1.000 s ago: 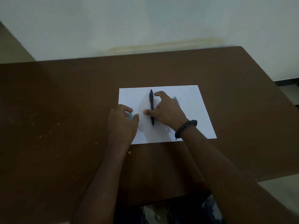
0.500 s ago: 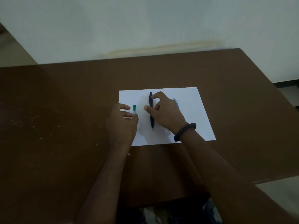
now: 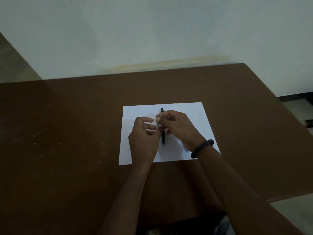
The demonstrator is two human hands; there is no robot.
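Observation:
A white sheet of paper lies on the brown table. A black pen lies lengthwise on the sheet, its middle hidden behind my fingers. My left hand pinches the lower end of a small pale tube with a green cap, held just above the paper. My right hand meets it from the right, with thumb and forefinger closed on the green cap end. A dark bead bracelet circles my right wrist.
A small bluish thing peeks out from under my right wrist on the paper. The table's far edge meets a pale wall. The table's right edge drops to the floor, and the near edge runs below my forearms.
My left hand lifted the green-capped tube and moved it right, over the pen. My right hand left the black pen and closed its fingertips on the tube's cap end.

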